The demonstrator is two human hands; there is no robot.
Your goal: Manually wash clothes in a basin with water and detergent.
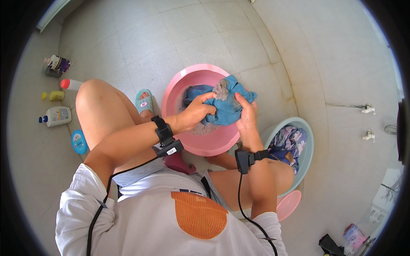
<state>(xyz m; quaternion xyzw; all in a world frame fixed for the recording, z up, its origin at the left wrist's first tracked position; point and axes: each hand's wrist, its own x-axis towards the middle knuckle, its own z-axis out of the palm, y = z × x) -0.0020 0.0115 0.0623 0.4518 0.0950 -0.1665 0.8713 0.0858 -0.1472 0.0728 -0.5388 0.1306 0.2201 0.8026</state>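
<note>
Both my hands grip a wet blue cloth garment (224,110) over a pink plastic basin (213,145). My left hand (197,110) pinches its near left side between thumb and fingers. On the right side, my right hand (248,113) holds the fabric with the thumb on top. A grey, lace-like patch (221,90) shows bunched on the upper part of the cloth. Darker blue fabric (198,92) hangs down into the basin, where sudsy water (203,128) lies with foam. How far the cloth dips under the water is hidden.
A light-blue tub (309,153) with floral clothes (290,140) stands at right, a small pink basin (290,204) below it. Several bottles (58,116) and a round blue-lidded tub (79,141) line the left wall. Two taps (368,109) project from the right wall. Cables run along both arms.
</note>
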